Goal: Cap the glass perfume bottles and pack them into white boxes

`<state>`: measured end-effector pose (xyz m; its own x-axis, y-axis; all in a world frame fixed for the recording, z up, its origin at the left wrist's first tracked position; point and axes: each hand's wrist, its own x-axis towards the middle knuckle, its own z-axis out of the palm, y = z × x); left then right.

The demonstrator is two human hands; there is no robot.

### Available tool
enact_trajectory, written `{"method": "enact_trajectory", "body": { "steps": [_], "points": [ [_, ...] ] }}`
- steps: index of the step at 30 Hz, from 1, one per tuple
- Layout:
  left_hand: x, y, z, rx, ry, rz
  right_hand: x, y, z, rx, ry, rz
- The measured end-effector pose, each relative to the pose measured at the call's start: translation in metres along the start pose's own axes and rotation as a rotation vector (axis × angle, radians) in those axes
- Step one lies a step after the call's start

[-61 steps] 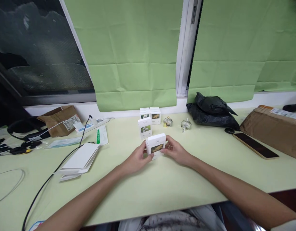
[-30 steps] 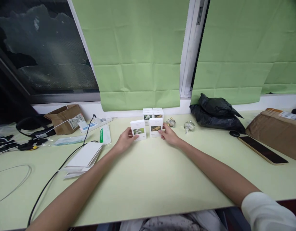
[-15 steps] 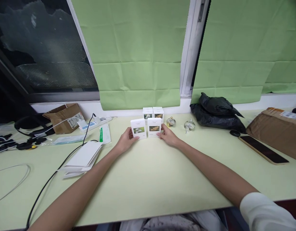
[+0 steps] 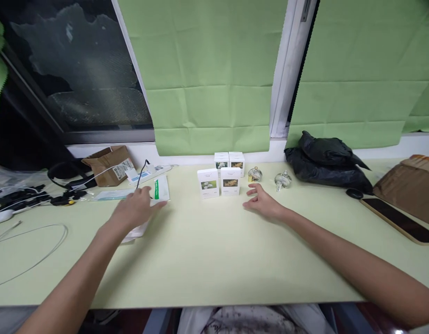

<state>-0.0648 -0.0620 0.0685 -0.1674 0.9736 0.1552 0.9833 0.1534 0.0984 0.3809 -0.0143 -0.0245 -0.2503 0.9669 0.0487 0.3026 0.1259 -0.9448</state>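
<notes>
**Both hands clear of the four white boxes on the pale green table**

Landmark: the four white boxes (image 4: 222, 178), standing upright in two rows of two near the table's (image 4: 214, 260) far edge, each with a small picture on its front. No hand touches them. The left hand (image 4: 136, 208) lies well to the left of the boxes, blurred, palm down with fingers loosely spread over a stack of flat white packets (image 4: 135, 232); whether it grips them cannot be told. Just beyond that hand lies a white sachet with a green stripe (image 4: 160, 189). The right hand (image 4: 263, 202) rests on the table just right of and nearer than the boxes, open and relaxed, holding nothing. Two small glass ornaments (image 4: 269, 177) stand immediately right of the boxes, beyond the right hand. Farther right lie a black plastic bag (image 4: 328, 160) and a phone (image 4: 397, 220).
</notes>
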Motion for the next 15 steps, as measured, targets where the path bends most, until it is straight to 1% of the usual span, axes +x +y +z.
{"method": "enact_trajectory", "body": {
  "steps": [1, 3, 5, 7, 9, 11, 15],
  "points": [
    [-0.005, -0.01, -0.004, 0.07, -0.018, -0.072, -0.008, -0.001, -0.001, 0.012, -0.013, 0.005],
    [-0.01, -0.024, -0.006, 0.138, -0.057, -0.164, -0.021, -0.001, -0.002, 0.038, -0.03, 0.01],
    [-0.011, -0.03, -0.004, 0.143, -0.113, -0.231, -0.031, -0.002, -0.002, 0.049, -0.03, 0.008],
    [-0.01, -0.032, 0.0, 0.126, -0.158, -0.272, -0.035, -0.002, -0.003, 0.052, -0.02, 0.004],
    [-0.007, -0.031, 0.003, 0.113, -0.179, -0.294, -0.036, -0.001, -0.003, 0.057, -0.007, 0.003],
    [-0.005, -0.03, 0.005, 0.116, -0.171, -0.3, -0.036, 0.0, -0.002, 0.065, 0.006, 0.005],
    [0.005, -0.038, 0.006, 0.111, -0.117, -0.228, -0.035, 0.0, 0.0, 0.075, 0.018, 0.006]
  ]
}}
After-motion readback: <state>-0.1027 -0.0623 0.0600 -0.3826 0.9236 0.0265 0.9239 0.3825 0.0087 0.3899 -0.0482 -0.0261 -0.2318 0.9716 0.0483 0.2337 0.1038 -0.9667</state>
